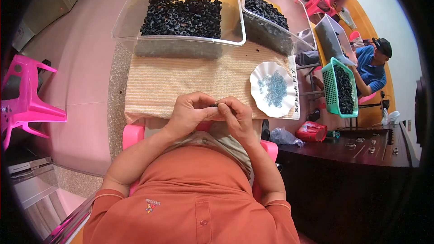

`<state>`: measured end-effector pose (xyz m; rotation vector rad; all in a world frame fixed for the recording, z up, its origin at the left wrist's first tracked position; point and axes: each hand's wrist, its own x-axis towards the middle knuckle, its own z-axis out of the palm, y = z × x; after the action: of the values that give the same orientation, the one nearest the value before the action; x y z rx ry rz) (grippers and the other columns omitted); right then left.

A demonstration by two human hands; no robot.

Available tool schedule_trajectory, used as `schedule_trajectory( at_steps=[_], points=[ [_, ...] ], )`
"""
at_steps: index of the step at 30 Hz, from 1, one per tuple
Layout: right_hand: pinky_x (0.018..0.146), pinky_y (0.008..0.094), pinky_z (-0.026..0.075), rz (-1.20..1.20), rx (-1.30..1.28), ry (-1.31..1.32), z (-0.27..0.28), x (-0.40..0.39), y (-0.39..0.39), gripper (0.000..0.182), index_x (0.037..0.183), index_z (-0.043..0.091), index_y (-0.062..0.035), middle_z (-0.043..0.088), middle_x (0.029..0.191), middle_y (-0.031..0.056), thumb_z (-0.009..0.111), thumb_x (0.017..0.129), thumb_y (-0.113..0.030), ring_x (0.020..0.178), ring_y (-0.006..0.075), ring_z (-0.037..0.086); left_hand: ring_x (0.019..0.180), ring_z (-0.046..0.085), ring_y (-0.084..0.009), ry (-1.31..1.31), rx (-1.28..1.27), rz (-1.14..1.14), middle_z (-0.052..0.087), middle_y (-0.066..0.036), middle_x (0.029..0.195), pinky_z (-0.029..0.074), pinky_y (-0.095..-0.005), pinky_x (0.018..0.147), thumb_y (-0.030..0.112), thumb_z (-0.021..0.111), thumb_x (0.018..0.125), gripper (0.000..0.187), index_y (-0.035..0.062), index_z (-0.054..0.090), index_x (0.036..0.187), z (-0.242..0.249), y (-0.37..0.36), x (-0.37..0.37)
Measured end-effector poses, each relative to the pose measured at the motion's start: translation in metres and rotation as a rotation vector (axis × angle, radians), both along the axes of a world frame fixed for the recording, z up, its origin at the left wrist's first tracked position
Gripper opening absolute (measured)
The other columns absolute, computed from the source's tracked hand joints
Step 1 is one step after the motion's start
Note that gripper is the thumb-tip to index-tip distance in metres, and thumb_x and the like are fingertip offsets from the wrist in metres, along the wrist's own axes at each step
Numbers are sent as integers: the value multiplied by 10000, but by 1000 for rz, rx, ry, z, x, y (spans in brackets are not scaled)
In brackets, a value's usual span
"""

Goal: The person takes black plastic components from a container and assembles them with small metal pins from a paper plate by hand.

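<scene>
My left hand and my right hand meet over the near edge of the towel-covered table. Thumbs and fingers are pinched together around a small dark piece, mostly hidden by the fingertips. Just right of my right hand lies a white scalloped plate bearing a heap of small bluish, shiny pieces. Beyond my hands stands a clear plastic bin with many small black ring-like parts. A second clear bin to its right contains similar black parts.
A striped towel covers the table. At right, a green basket of black pieces stands near a seated person in blue. A dark table bounds the near right. A pink stool stands at left.
</scene>
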<state>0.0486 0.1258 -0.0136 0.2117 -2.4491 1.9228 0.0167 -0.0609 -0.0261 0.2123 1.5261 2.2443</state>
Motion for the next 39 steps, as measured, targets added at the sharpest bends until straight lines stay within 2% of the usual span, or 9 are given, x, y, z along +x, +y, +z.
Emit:
schedule_trajectory(
  at_steps=[6, 12, 18, 21, 27, 30, 32, 37, 39],
  points=[
    [625, 341, 549, 32, 230, 462, 8, -3, -4, 208, 1075, 666, 1, 670, 943, 171, 729, 878, -14, 768, 273, 686, 867, 679, -116, -120, 88, -10, 714, -66, 976, 580, -254, 779, 1, 756, 883, 190, -21, 681, 1057, 2, -4, -2],
    [648, 306, 548, 91, 310, 406, 8, -5, 3, 332, 1086, 668, -8, 672, 1010, 155, 784, 780, 49, 788, 227, 673, 891, 672, -123, -201, 141, -77, 706, -71, 1009, 573, -255, 802, 16, 770, 875, 256, -19, 671, 1108, 9, -5, -4],
    [673, 303, 541, 253, 340, 339, 17, -12, 18, 320, 1050, 682, -14, 663, 923, 101, 797, 756, 39, 782, 204, 656, 948, 667, -112, -38, -58, -152, 708, -60, 1029, 554, -251, 822, -9, 741, 876, 297, -21, 668, 1163, 7, -6, -5],
    [667, 367, 517, 263, 355, 224, 29, -11, 17, 263, 1021, 674, -30, 653, 900, 132, 767, 778, 7, 790, 319, 655, 940, 669, -112, 18, -93, -179, 713, -60, 1021, 551, -248, 829, -21, 727, 878, 277, -25, 672, 1149, 12, -6, -5],
    [717, 320, 544, 257, 329, 62, 48, -13, 19, 220, 1038, 708, -21, 675, 920, 107, 759, 825, 3, 818, 230, 679, 875, 674, -103, -47, 71, -151, 719, -57, 1011, 558, -249, 806, 1, 725, 895, 275, -34, 674, 1163, 7, -2, -4],
    [730, 288, 546, 196, 266, 102, 59, -23, 29, 189, 1038, 708, 4, 691, 939, 98, 754, 855, 1, 835, 167, 679, 856, 663, -87, -149, 46, -106, 722, -50, 991, 549, -238, 783, 12, 719, 908, 264, -37, 689, 1165, 8, -4, -1],
    [654, 241, 486, 104, 255, 225, 74, -36, 30, 147, 968, 704, 8, 690, 894, 60, 775, 840, 13, 771, 101, 620, 856, 653, -78, -62, -27, -85, 722, -44, 973, 539, -234, 774, 28, 716, 916, 248, -36, 701, 1155, 10, -4, 0],
    [622, 279, 507, 27, 523, 468, 139, -93, 18, 84, 927, 712, 1, 672, 813, 105, 739, 848, -5, 678, 177, 656, 814, 644, -92, -111, -53, -72, 688, -16, 918, 562, -253, 675, 42, 716, 907, 210, 2, 703, 1113, 16, -2, 3],
    [647, 314, 520, 60, 591, 496, 150, -124, 9, 119, 946, 720, -10, 689, 844, 121, 738, 841, -63, 692, 238, 669, 852, 638, -80, -110, -41, -69, 704, -28, 944, 542, -244, 734, 58, 716, 921, 213, -19, 707, 1119, 11, -2, 3]
  ],
)
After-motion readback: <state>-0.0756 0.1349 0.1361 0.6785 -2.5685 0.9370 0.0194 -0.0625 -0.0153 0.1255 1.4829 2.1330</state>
